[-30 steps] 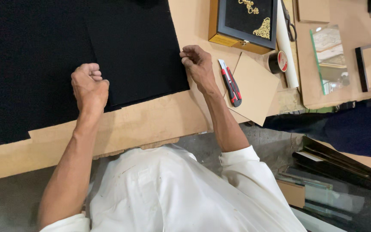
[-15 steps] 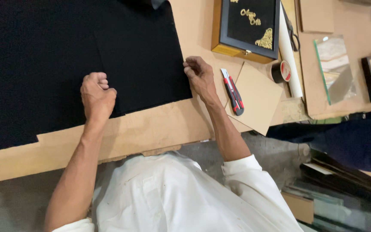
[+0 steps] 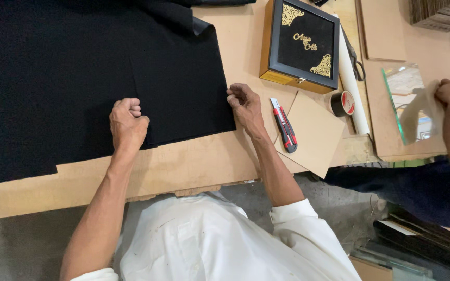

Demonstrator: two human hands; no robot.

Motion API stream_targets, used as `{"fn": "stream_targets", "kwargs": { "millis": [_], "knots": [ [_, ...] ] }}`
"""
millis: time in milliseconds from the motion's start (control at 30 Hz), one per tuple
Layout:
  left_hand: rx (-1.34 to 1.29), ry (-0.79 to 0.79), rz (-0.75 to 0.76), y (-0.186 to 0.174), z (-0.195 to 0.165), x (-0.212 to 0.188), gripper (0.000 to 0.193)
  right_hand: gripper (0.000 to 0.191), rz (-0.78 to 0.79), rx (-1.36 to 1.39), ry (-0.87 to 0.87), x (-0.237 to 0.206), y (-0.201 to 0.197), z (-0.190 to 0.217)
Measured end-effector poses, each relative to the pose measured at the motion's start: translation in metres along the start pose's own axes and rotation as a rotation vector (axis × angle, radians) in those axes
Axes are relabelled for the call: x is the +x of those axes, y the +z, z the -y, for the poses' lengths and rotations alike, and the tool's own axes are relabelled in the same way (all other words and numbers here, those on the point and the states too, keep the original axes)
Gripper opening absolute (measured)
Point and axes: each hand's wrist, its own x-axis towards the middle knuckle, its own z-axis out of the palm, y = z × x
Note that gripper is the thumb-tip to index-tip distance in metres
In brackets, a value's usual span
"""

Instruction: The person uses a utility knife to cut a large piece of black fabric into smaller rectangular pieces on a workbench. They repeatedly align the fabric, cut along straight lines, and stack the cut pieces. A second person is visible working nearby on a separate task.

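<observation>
Black felt sheet lay flat on the brown work table, filling the view from nine to twelve o'clock. Left hand was fisted, fingers together, pressing its near edge; right hand pinched its corner at three o'clock. Utility knife lay just beside that hand

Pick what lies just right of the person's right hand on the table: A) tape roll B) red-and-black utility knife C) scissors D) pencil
B: a red-and-black utility knife lies on the board right beside the right hand, which grips the edge of the black fabric; the tape roll sits farther right.
</observation>
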Motion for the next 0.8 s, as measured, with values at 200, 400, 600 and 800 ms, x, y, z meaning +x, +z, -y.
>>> {"fn": "stream_targets", "kwargs": {
  "millis": [200, 400, 600, 800],
  "knots": [
    [0.0, -0.005, 0.022, -0.001, -0.001, 0.002, 0.043, 0.029, -0.027, -0.038, 0.005, 0.001, -0.001, 0.002],
    [0.033, -0.007, 0.035, -0.002, -0.005, 0.003, 0.043, 0.027, -0.011, -0.005, -0.023, 0.004, -0.003, -0.004],
    [0.021, -0.015, 0.065, -0.005, -0.008, -0.003, 0.042, 0.025, 0.004, -0.004, -0.024, 0.003, -0.007, -0.008],
    [0.041, -0.035, 0.068, -0.006, -0.018, -0.003, 0.043, 0.025, 0.002, -0.042, -0.026, 0.003, -0.01, -0.003]
  ]
}}
